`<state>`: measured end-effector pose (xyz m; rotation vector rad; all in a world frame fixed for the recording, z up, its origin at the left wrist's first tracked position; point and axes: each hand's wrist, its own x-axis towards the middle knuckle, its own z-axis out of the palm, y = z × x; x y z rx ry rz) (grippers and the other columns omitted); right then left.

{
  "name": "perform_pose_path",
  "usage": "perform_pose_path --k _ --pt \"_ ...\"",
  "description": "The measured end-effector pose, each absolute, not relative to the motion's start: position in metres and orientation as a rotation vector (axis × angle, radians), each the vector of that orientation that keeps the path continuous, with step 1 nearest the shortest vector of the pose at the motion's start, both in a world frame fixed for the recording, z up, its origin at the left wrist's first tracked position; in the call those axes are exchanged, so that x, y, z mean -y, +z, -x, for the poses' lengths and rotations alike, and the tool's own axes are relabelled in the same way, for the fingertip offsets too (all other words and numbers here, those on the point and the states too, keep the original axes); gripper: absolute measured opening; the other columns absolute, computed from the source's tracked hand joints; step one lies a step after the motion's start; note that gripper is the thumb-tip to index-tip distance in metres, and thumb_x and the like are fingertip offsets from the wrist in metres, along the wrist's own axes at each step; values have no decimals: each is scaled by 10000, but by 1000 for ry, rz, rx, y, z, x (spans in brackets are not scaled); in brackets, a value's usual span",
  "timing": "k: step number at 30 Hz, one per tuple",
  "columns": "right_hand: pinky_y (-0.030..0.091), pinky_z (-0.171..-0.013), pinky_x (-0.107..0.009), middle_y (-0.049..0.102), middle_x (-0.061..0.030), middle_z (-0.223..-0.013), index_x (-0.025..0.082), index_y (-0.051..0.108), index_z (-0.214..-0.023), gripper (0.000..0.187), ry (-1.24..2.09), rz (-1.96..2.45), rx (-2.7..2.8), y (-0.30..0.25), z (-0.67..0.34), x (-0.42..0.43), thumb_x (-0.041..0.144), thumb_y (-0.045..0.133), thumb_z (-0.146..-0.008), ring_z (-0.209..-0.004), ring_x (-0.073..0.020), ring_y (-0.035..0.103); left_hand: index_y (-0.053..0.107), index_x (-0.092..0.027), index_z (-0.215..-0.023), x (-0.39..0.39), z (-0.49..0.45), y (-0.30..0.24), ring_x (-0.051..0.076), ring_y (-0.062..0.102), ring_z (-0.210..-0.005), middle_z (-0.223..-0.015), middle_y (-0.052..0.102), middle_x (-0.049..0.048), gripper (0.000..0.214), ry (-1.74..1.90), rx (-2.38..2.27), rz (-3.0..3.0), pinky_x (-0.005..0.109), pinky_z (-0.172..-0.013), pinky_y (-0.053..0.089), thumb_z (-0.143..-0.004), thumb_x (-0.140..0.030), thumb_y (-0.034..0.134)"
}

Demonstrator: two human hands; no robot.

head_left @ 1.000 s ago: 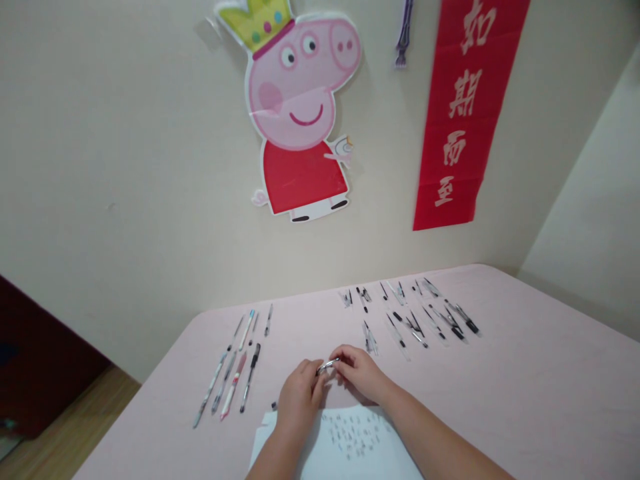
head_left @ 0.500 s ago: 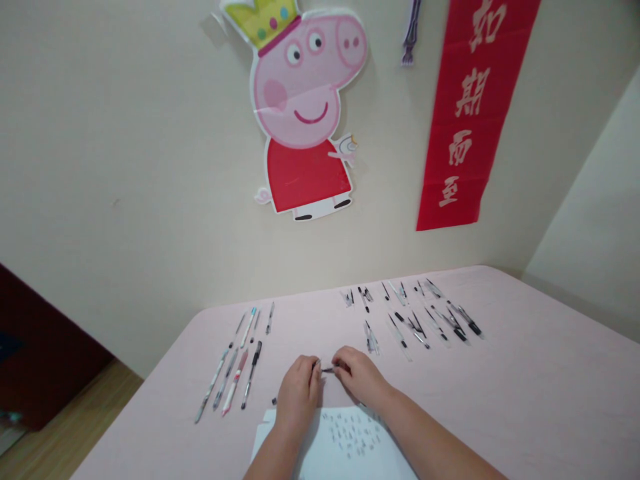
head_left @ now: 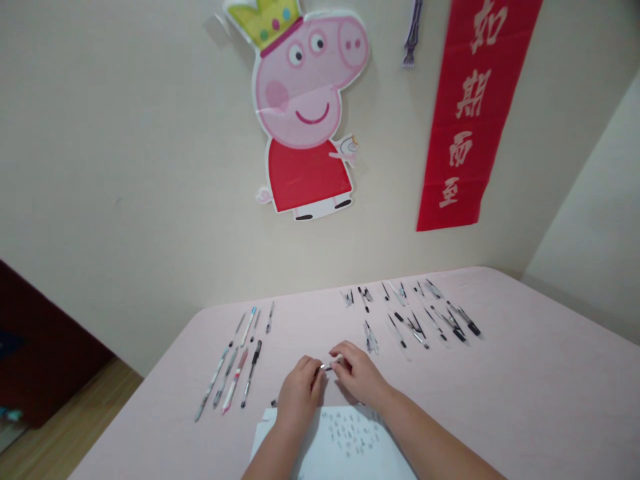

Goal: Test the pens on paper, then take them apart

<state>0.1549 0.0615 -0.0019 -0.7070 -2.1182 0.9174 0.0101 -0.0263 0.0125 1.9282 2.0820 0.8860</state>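
Just beyond the top edge of the written paper (head_left: 357, 433), my left hand (head_left: 300, 387) and my right hand (head_left: 359, 373) face each other with a pen (head_left: 327, 367) between them. Only a short dark and silvery stretch of it shows. The left fingers close around one end. My right thumb and fingers pinch the other end, with the index finger somewhat lifted. Which part of the pen each hand has is hidden. Beside my left wrist lies a small black cap (head_left: 274, 403).
On the left, several assembled pens (head_left: 234, 380) lie in two rows on the pink tablecloth (head_left: 150, 413). At the back right are several groups of pen parts (head_left: 400, 330), with clear barrels, refills and black caps. A pig cutout (head_left: 310, 120) and a red banner (head_left: 475, 113) hang on the wall.
The right index finger has lifted and opened away from the pen. My left hand has shifted slightly right, and the visible part of the pen now looks shinier.
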Motion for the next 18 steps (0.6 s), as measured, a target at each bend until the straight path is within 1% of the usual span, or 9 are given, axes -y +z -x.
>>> perform_pose_path --k 3,6,9,14,18 --pt "396 -627 -245 564 -11 -784 175 576 -840 77 917 739 2174 2 -155 -59 221 516 -831 -657 -124 494 544 -204 -885 27 -12 10 169 567 -778 -849 592 38 130 893 -2037 -1889 283 -703 432 -841 -248 430" --pt "357 -603 -237 539 5 -692 169 566 -715 159 898 772 2273 3 -155 -58 248 510 -841 -655 -127 483 494 -208 -864 27 -14 6 163 547 -755 -832 572 24 67 886 -2013 -1851 282 -690 424 -809 -217 456" --pt "341 -600 -238 542 3 -661 168 561 -652 212 874 782 2334 2 -154 -57 230 498 -844 -648 -128 490 463 -211 -843 27 -14 3 159 527 -743 -822 548 15 57 902 -1995 -1853 282 -683 418 -791 -187 456" --pt "361 -619 -234 567 1 -683 175 597 -695 135 919 769 2283 -2 -154 -59 183 521 -807 -661 -130 502 451 -212 -789 27 -14 5 162 508 -741 -789 521 14 93 917 -1985 -1917 280 -667 412 -778 -127 416" --pt "363 -611 -225 560 12 -702 179 606 -749 72 977 747 2238 -3 -154 -60 133 551 -757 -659 -124 490 479 -208 -779 27 -15 10 167 515 -741 -794 530 23 92 907 -2001 -1966 286 -669 411 -806 -149 414"
